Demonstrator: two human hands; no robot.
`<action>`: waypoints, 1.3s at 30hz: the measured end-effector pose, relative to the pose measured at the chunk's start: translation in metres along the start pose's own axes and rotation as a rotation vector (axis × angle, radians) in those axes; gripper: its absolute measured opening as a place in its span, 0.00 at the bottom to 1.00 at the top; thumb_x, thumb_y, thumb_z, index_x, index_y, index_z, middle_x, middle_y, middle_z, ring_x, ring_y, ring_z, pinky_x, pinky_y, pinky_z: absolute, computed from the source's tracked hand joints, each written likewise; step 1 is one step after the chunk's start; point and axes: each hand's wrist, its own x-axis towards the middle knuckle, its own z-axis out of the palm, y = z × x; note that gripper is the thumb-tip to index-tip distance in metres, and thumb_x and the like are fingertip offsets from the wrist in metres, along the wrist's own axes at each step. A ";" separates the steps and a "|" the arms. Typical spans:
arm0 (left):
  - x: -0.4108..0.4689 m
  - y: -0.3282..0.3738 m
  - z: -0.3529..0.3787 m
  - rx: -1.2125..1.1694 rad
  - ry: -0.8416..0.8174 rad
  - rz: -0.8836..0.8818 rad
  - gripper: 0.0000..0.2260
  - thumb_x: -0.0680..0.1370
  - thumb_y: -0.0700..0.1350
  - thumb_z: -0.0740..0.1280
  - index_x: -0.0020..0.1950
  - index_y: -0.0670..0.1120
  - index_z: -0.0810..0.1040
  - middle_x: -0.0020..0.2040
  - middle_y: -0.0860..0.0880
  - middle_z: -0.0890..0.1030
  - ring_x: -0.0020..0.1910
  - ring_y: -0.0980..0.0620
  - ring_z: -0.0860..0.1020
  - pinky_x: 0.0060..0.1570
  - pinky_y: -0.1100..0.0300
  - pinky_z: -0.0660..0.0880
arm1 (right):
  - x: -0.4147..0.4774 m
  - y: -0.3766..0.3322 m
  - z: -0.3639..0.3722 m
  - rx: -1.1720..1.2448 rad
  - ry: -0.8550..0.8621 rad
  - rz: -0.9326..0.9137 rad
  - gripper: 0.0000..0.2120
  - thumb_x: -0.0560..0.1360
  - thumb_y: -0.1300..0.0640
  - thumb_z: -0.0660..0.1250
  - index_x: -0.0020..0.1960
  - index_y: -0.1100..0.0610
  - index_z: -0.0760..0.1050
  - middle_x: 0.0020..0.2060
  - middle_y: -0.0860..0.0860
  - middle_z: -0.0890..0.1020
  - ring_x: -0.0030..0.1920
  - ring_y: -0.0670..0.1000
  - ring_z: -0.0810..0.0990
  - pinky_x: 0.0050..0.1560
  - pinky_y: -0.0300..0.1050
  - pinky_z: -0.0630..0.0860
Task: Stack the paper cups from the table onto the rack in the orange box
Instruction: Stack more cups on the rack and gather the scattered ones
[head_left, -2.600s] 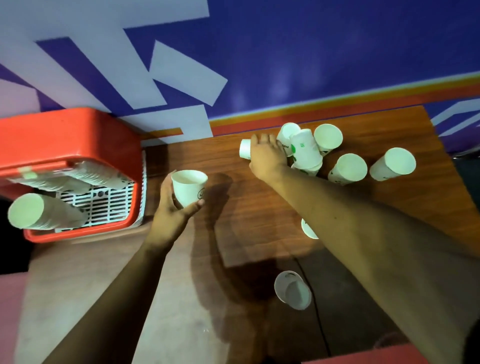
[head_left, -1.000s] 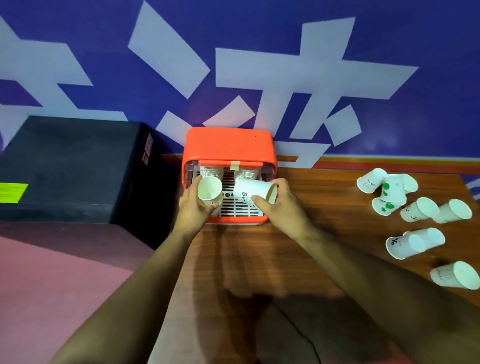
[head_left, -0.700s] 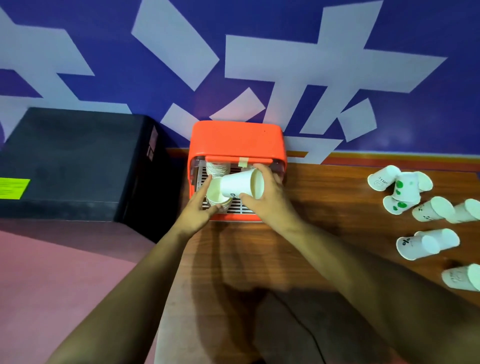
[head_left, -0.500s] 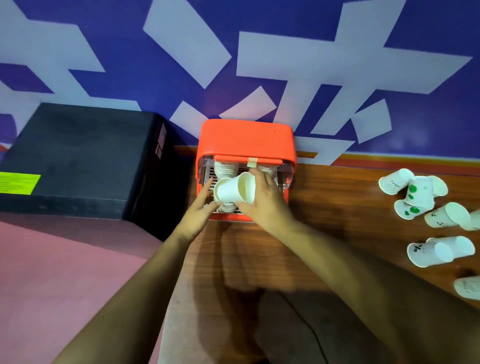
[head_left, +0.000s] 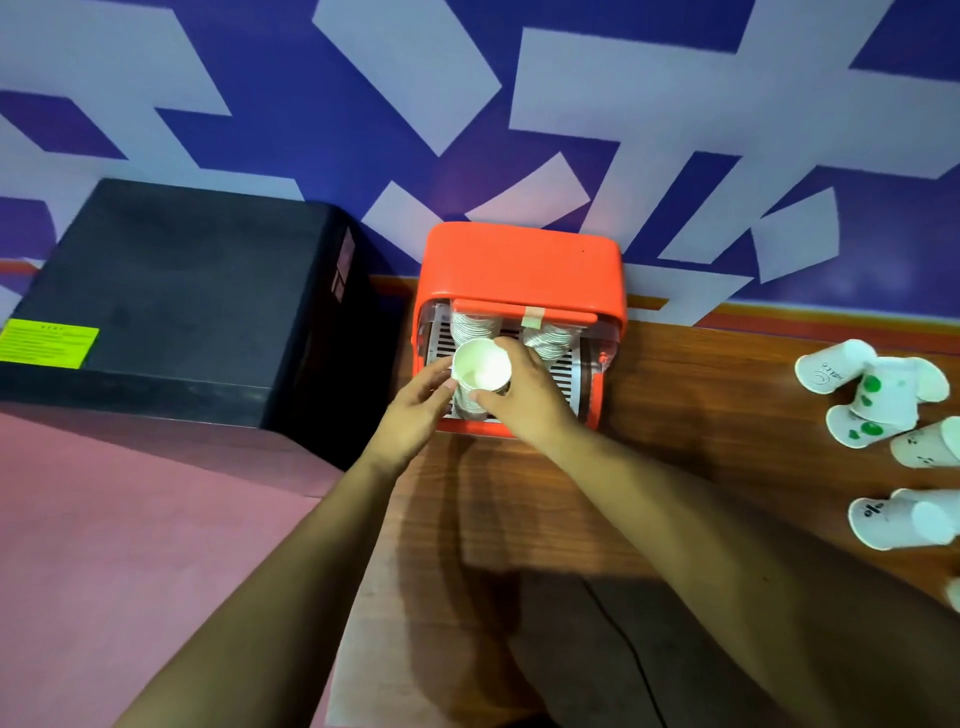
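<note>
From the head cam, you're holding one paper cup (head_left: 480, 365) right at the front opening of the orange box (head_left: 519, 265), mouth facing up toward you, and it's sitting over the left-hand stack (head_left: 470, 327) on the white slatted rack (head_left: 563, 376). Your right hand (head_left: 524, 395) is wrapping around the cup's right side and underside with the thumb pinching near the rim, so that one's clearly gripping it. Your left hand (head_left: 415, 405) is hanging loose and mostly open, fingertips just touching the cup's left edge, more steadying than holding. There's a second stack (head_left: 550, 340) further right inside the box, and a bunch of loose cups (head_left: 878, 395) are lying tipped over on the wooden table (head_left: 675, 415) well off to your right, so I'd say you're only partway through. The black case (head_left: 182, 296) on the left isn't part of any of this. Handling-wise, these cups are looking super light and thin-walled, so I'm guessing they're going to crush or go oval if you're squeezing mid-body. Better to be taking hold up near the rolled rim, where it's stiffest, or low by the base, and keeping the pinch gentle. They should nest easily, but a tilted cup is probably going to jam on the stack instead of sliding home.
</note>
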 end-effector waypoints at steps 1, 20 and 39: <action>0.000 0.001 0.001 -0.008 0.007 -0.004 0.12 0.82 0.51 0.65 0.64 0.61 0.79 0.65 0.53 0.81 0.67 0.49 0.77 0.68 0.46 0.74 | 0.001 0.003 0.001 0.018 0.000 0.019 0.34 0.70 0.56 0.75 0.72 0.55 0.65 0.66 0.53 0.74 0.64 0.54 0.73 0.59 0.45 0.72; -0.020 0.006 -0.003 0.257 0.129 -0.067 0.19 0.82 0.48 0.65 0.72 0.47 0.69 0.63 0.47 0.78 0.61 0.51 0.78 0.60 0.59 0.74 | -0.014 0.024 -0.016 -0.031 -0.080 0.139 0.37 0.71 0.54 0.75 0.75 0.58 0.62 0.71 0.56 0.70 0.70 0.56 0.71 0.66 0.46 0.68; -0.058 0.018 0.290 0.735 -0.333 0.027 0.06 0.79 0.48 0.68 0.52 0.47 0.79 0.48 0.47 0.83 0.50 0.47 0.81 0.51 0.55 0.75 | -0.197 0.250 -0.279 -0.311 0.159 0.431 0.28 0.75 0.47 0.69 0.71 0.56 0.68 0.71 0.55 0.70 0.68 0.57 0.72 0.66 0.53 0.73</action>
